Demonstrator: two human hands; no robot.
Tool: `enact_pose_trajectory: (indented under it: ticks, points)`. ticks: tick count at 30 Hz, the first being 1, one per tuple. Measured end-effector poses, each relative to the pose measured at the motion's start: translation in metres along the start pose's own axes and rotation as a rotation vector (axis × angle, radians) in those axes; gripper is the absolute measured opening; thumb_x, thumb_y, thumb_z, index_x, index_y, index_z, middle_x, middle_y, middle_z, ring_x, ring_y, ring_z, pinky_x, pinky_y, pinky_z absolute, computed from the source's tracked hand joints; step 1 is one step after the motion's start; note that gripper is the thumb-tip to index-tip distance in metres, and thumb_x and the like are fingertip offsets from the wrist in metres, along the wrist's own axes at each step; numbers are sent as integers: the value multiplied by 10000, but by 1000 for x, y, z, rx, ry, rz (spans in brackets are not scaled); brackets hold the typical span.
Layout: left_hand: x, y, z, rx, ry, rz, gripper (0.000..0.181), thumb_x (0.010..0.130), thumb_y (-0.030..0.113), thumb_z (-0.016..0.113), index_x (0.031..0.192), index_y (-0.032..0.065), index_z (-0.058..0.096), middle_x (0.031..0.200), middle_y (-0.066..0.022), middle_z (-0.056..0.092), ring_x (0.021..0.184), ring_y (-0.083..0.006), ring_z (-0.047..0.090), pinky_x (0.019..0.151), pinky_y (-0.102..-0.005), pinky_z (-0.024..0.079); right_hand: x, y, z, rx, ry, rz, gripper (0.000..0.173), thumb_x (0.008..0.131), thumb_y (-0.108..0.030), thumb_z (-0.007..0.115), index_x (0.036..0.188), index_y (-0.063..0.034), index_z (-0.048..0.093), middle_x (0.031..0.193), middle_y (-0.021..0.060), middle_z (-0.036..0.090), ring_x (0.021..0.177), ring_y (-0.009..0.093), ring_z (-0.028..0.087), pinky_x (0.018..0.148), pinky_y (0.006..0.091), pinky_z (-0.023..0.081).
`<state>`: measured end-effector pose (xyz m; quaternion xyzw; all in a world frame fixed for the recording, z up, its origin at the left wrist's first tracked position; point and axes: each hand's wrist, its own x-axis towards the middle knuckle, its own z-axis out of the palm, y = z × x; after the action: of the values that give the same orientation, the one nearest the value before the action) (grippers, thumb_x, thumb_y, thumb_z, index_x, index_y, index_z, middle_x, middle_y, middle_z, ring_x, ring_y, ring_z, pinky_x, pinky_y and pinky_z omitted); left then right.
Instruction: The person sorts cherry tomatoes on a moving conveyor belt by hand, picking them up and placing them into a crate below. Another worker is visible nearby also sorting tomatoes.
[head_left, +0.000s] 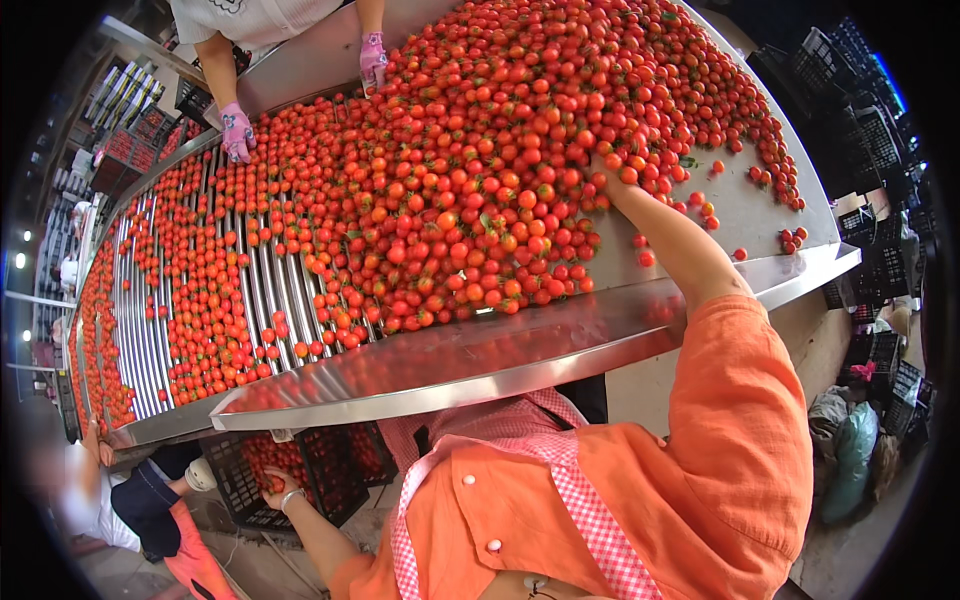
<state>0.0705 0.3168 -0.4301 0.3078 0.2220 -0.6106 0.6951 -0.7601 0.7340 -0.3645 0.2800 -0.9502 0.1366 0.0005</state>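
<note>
A deep heap of cherry tomatoes (480, 172) covers the upper end of a metal sorting table. My right hand (606, 180) reaches over the table's side wall into this heap; tomatoes hide its fingers, so its grip does not show. Low on the left, my left hand (283, 487), with a bracelet at the wrist, is at a black plastic crate (232, 484) of tomatoes below the table. Tomatoes lie against its palm, but whether it grips any is unclear. Left of the heap, tomatoes sit in rows on metal rollers (255, 274).
The steel side wall (480, 360) runs between my body and the tomatoes. Across the table, a person's pink gloved hands (238, 131) touch the tomatoes. Another person (112, 499) is at the lower left. Black crates (877, 255) are stacked on the right.
</note>
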Motion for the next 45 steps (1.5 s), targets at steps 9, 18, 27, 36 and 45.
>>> enact_pose_trajectory:
  ticks: [9, 18, 27, 36, 45]
  points:
    - [-9, -23, -9, 102, -4, 58, 503, 885, 268, 548, 1296, 4, 426, 1216, -159, 531, 1051, -349, 582, 762, -391, 591, 5, 24, 13, 20, 0, 20, 328, 893, -249, 475, 1069, 2, 589, 1063, 244, 605, 1006, 393, 586, 816, 447, 482]
    - [10, -8, -27, 142, -8, 58, 475, 852, 259, 562, 1244, 4, 477, 1177, -152, 558, 1053, -341, 584, 778, -398, 587, 11, 27, 19, 36, -3, -34, 350, 859, -251, 511, 1050, 36, 571, 1028, 278, 594, 987, 410, 597, 785, 449, 496]
    - [33, 9, 21, 439, -78, 269, 397, 875, 308, 512, 1149, 24, 556, 1078, -150, 597, 978, -333, 590, 803, -448, 568, 30, 98, 51, 134, 18, -26, 372, 919, -271, 408, 1165, -6, 494, 1113, 270, 569, 1063, 426, 541, 879, 438, 448]
    - [1, -47, 127, 1627, -59, 1195, 517, 811, 207, 633, 1223, -86, 521, 1199, -166, 594, 1000, -255, 584, 910, -359, 449, 56, 109, 70, 115, -31, -1, 358, 936, -303, 397, 1010, 19, 534, 989, 252, 607, 927, 367, 573, 779, 436, 437]
    - [-145, -333, 160, 2405, -1613, 286, 339, 872, 108, 613, 1206, 66, 580, 1090, -92, 634, 894, -159, 626, 787, -294, 490, 54, 128, 74, 135, -19, -42, 291, 936, -246, 431, 1042, 5, 531, 1013, 245, 599, 913, 352, 577, 743, 412, 459]
